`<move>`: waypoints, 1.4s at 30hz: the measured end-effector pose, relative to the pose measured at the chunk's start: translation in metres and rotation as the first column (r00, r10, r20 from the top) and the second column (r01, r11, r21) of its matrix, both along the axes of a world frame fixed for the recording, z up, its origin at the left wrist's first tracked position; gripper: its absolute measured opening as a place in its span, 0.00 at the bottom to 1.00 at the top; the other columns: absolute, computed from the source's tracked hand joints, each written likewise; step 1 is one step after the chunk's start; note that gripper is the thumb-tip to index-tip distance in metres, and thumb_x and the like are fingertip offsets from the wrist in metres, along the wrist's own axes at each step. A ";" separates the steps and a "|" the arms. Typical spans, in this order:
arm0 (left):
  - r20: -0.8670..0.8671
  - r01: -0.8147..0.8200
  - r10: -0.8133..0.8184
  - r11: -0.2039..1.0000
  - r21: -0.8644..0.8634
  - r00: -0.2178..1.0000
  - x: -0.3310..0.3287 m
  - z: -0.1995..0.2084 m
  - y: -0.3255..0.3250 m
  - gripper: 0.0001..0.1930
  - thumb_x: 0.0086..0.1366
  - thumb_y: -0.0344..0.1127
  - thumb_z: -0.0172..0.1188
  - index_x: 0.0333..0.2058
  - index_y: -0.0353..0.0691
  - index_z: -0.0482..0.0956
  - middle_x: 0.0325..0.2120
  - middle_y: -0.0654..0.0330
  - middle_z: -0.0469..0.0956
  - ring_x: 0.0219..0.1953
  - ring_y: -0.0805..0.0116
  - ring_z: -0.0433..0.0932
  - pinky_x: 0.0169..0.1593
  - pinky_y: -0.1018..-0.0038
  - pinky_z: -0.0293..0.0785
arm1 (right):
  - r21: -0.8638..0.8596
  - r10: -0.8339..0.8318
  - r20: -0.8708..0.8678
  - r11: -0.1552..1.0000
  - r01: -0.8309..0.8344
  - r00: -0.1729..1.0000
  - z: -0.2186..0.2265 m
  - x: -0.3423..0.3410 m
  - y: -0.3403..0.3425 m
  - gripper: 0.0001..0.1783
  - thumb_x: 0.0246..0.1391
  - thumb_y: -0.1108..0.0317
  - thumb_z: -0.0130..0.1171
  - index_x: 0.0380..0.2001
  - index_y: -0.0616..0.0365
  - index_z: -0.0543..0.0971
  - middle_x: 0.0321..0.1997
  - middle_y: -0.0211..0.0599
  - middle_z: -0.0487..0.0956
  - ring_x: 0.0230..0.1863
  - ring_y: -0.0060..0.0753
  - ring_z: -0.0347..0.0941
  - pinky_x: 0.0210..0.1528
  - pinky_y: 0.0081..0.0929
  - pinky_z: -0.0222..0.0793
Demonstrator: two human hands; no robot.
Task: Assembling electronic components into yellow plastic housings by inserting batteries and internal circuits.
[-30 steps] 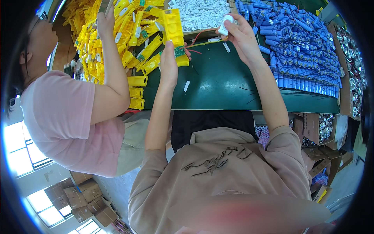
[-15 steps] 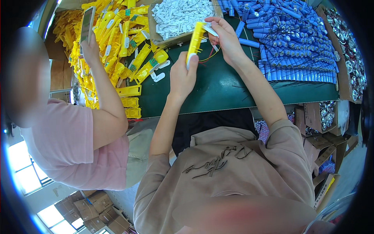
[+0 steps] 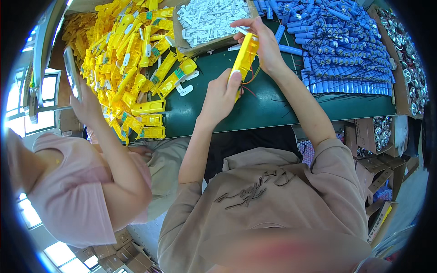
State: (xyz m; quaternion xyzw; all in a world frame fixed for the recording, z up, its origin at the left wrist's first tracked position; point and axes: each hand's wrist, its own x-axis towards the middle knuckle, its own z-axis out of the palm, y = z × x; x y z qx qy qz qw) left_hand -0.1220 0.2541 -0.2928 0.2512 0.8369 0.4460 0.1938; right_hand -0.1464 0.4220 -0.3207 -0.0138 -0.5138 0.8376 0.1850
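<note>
My left hand [image 3: 219, 96] is closed round the lower end of a yellow plastic housing [image 3: 246, 55], which is tilted with its top leaning right. Thin red and yellow wires [image 3: 250, 82] hang from the housing. At its upper end, the fingers of my right hand [image 3: 266, 45] are closed about a small white plastic piece [image 3: 241, 30], which meets the top of the housing. Part of my right fingers is hidden behind the housing.
A carton of small white parts [image 3: 214, 20] stands at the back. Left of it lies a heap of yellow housings [image 3: 132, 68]; right are stacked blue cylindrical cells [image 3: 346, 59] with black wires. Round metal parts [image 3: 412, 77] fill a far-right box. A co-worker's hand [image 3: 88, 107] holds a phone [image 3: 71, 73].
The housing has turned in my left hand and moved right, with its side now facing up. The white piece has shifted left onto the housing's top. The co-worker's phone has moved left and down.
</note>
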 end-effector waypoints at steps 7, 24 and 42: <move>0.524 -0.195 -0.113 0.845 0.497 0.844 -0.010 0.002 -0.007 0.34 0.69 0.58 0.27 0.39 0.32 0.73 0.22 0.57 0.76 0.23 0.69 0.76 0.30 0.74 0.73 | 0.041 0.162 -0.147 0.987 -0.158 0.976 -0.020 -0.007 -0.007 0.19 0.60 0.61 0.41 0.44 0.62 0.75 0.41 0.36 0.78 0.44 0.29 0.73 0.47 0.24 0.67; 0.588 -0.386 0.009 0.762 0.520 0.809 -0.015 -0.012 -0.015 0.27 0.70 0.56 0.30 0.44 0.37 0.66 0.24 0.54 0.74 0.25 0.66 0.75 0.33 0.69 0.74 | 0.133 0.359 -0.042 0.927 -0.351 0.932 -0.005 0.008 -0.015 0.33 0.51 0.71 0.49 0.61 0.58 0.56 0.49 0.39 0.74 0.55 0.26 0.67 0.59 0.29 0.59; 0.349 -0.076 -0.149 0.828 0.555 0.925 -0.019 -0.010 -0.015 0.26 0.71 0.44 0.33 0.63 0.38 0.47 0.45 0.54 0.68 0.37 0.68 0.76 0.40 0.71 0.75 | 0.111 0.283 -0.043 0.954 -0.277 0.958 -0.009 0.004 -0.022 0.19 0.56 0.69 0.54 0.51 0.58 0.68 0.42 0.34 0.79 0.44 0.19 0.73 0.48 0.21 0.66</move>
